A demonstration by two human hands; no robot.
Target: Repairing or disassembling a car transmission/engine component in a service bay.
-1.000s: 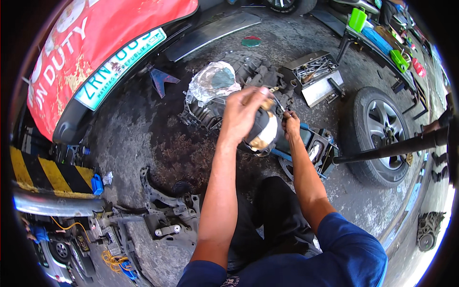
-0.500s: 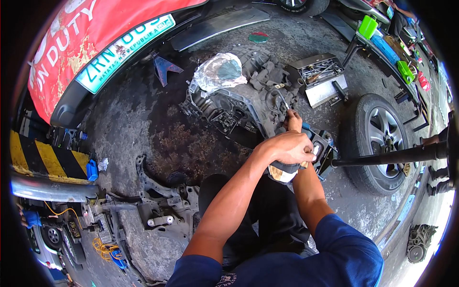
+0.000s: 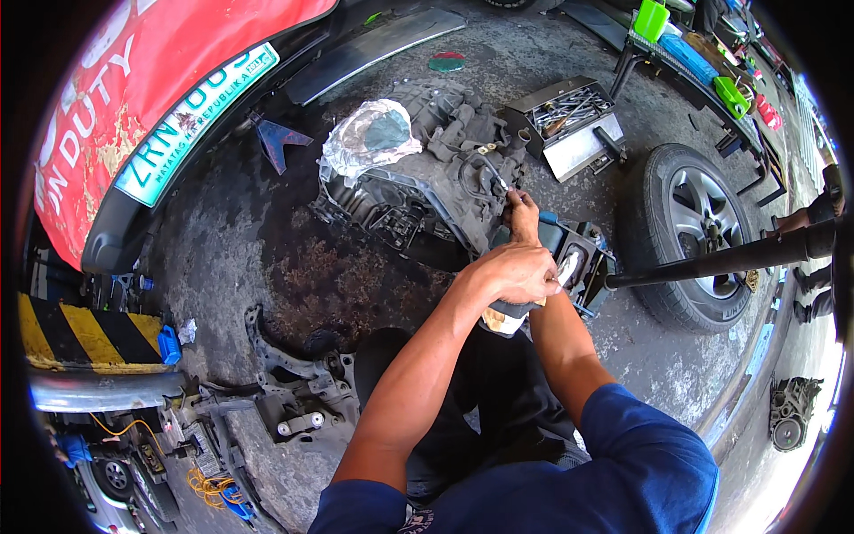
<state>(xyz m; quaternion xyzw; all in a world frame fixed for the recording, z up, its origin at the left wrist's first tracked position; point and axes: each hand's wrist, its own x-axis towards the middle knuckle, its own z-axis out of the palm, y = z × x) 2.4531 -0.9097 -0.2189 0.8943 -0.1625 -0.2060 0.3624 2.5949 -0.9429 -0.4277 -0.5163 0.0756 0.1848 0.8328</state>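
A large grey gearbox lies on the floor before me, crumpled whitish plastic covering part of its top. My right hand is closed around the near end of a thin metal rod, whose far end reaches the gearbox's right side. Crossing over my right forearm, my left hand has its fingers pinched together. Beside those fingertips is a small white thing, too unclear to name; I cannot tell whether they grip it. Below my left hand shows a black-and-white object, partly hidden.
An open metal toolbox stands beyond the gearbox. To the right are a floor jack with its long dark handle and a wheel. Metal frame parts lie at left, below a red vehicle. Someone's legs show far right.
The whole scene has shifted left in the picture as my head moved. Both hands keep nearly the same places by the gearbox, the right one still on the rod.
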